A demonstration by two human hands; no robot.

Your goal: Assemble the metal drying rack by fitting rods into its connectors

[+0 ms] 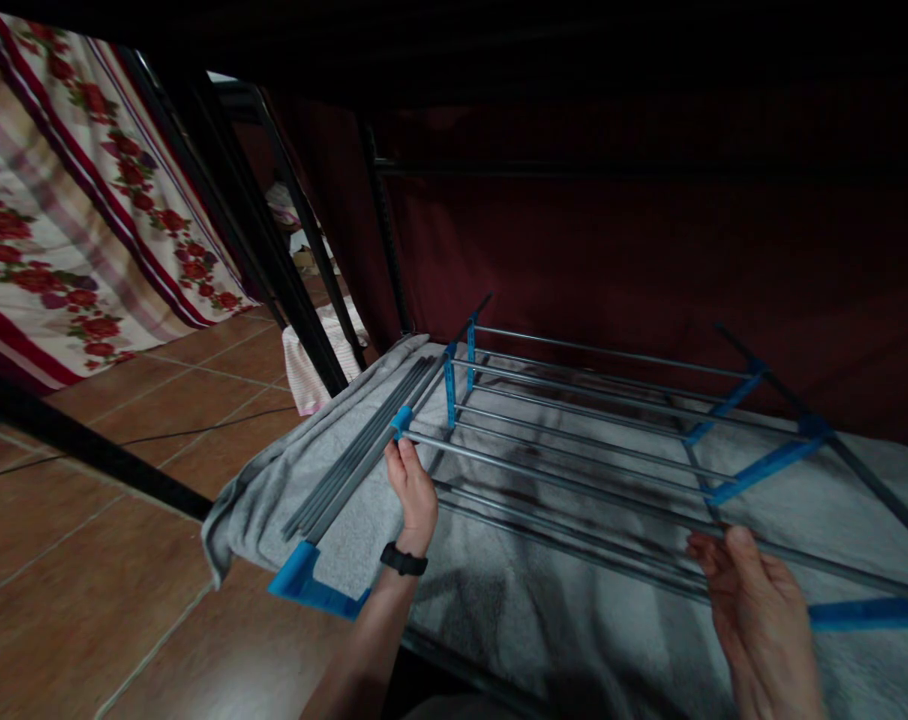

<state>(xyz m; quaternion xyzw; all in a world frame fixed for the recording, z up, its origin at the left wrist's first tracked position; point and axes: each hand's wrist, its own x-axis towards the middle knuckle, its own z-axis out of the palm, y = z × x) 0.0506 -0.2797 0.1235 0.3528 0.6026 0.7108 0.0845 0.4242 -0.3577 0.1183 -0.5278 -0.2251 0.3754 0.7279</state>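
Observation:
A rack (574, 482) of grey metal tubes joined by blue plastic connectors lies across a grey towel-like cover. At its left corner, my left hand (413, 495), with a black band on the wrist, is closed with its fingertips at the tube's end, just under a blue connector (402, 420). My right hand (761, 620) pinches the same front tube farther right, between thumb and fingers. Several loose grey tubes (360, 450) lie side by side left of the rack. Nearer me is a blue plastic bracket (296, 570) at the edge of the cover.
The grey cover (259, 510) drapes over the left edge of a black-framed bunk. Black metal posts (274, 240) stand at left, and a dark upper deck hangs overhead. A dark red cloth (611, 260) forms the back. A floral blanket (86, 200) hangs above the tiled floor (71, 530).

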